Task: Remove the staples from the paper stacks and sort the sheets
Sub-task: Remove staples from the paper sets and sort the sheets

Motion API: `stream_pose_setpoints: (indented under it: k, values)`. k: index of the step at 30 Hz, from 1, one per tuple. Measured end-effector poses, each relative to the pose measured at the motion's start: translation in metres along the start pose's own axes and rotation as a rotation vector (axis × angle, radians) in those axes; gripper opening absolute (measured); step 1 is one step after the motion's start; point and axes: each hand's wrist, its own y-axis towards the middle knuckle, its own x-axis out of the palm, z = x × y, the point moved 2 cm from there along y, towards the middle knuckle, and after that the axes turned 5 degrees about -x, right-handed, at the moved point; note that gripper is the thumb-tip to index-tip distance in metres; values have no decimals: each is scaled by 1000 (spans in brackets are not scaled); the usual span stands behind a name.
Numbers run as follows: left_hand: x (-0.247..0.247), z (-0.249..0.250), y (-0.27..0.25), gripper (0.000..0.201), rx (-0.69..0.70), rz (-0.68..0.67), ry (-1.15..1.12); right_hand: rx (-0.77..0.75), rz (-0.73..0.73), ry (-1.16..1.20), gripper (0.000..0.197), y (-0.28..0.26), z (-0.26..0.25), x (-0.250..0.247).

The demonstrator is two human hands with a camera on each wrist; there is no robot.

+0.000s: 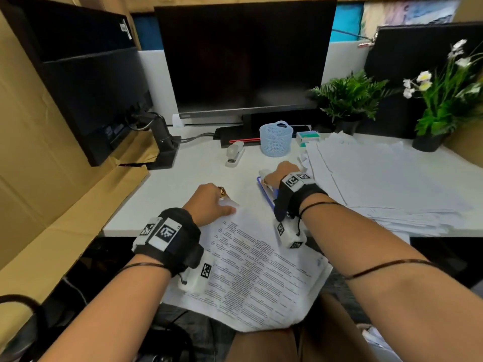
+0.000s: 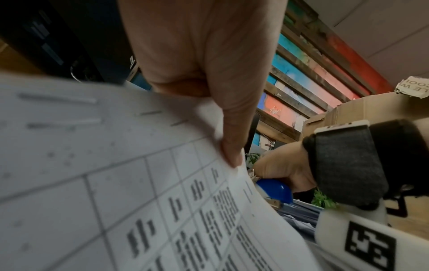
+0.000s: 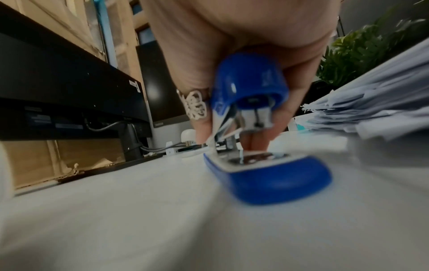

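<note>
A stapled stack of printed sheets [image 1: 248, 270] lies over the desk's front edge and my lap. My left hand [image 1: 223, 205] pinches its far corner, thumb on top [image 2: 232, 146], and lifts it into a curl. Two small staples [image 2: 148, 113] show near that corner of the stack [image 2: 116, 183]. Just to the right, my right hand [image 1: 277, 176] grips a blue stapler [image 1: 265, 190]. In the right wrist view the blue stapler [image 3: 253, 119] is hinged open under my fingers, its base [image 3: 278, 179] flat on the desk. The stapler's tip is apart from the stack.
A wide pile of loose white sheets [image 1: 379, 178] covers the right of the white desk [image 1: 183, 178]. Behind stand a white stapler [image 1: 235, 154], a blue mesh basket [image 1: 275, 138], a monitor [image 1: 245, 56] and two potted plants [image 1: 350, 100]. Cardboard lines the left.
</note>
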Motion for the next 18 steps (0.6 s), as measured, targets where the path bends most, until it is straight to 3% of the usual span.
stream_pose_setpoints:
  k: [5, 7, 9, 11, 13, 16, 18]
  values:
    - [3, 2, 0, 41, 18, 30, 40, -51, 3, -136, 38, 2, -6, 7]
    - [0, 4, -2, 43, 36, 54, 29, -115, 78, -119, 45, -3, -8, -3]
    - [-5, 8, -3, 48, 43, 101, -37, -246, 111, 62, 46, -17, -4, -11]
    - [-8, 17, -4, 54, 69, 140, -88, -339, 7, 321, 32, -43, 8, -14]
    - [-6, 31, -4, 56, 116, 161, -145, -397, -34, 405, 24, -66, 28, -13]
    - [7, 56, -7, 49, 227, 219, -313, -396, 176, 469, 24, -85, 62, -16]
    - [22, 73, -11, 29, 337, 223, -428, -378, 340, 515, 26, -99, 86, -22]
